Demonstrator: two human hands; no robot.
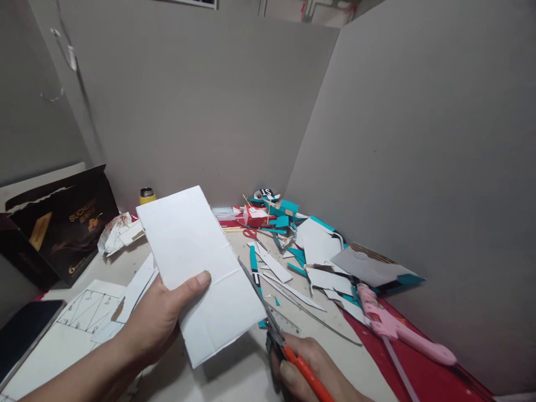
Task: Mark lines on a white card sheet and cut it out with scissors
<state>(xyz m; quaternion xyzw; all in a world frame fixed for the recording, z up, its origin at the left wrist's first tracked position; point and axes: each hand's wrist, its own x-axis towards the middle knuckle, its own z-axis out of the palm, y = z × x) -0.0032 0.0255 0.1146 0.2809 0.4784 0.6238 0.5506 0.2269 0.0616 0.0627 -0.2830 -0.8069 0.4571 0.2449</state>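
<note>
A white rectangular piece of cardboard [196, 251] is held up over the table, tilted, with a crease across its lower half. My left hand [163, 312] grips it at the left edge, thumb flat on the front and fingers hidden behind. In my right hand [312, 365] is a pair of scissors [307, 374] with red-orange handles. Their blades lie along the cardboard's lower right edge, pointing up and left. Whether the blades bite into the cardboard, I cannot tell.
White and teal cardboard scraps [316, 245] pile up at the right. A pink glue gun [393, 329] lies on red material. Red-handled scissors [250, 233] rest farther back. At left are a dark box [62, 223], a phone [29, 335], a drawn sheet [86, 310] and a yellow bottle [146, 195].
</note>
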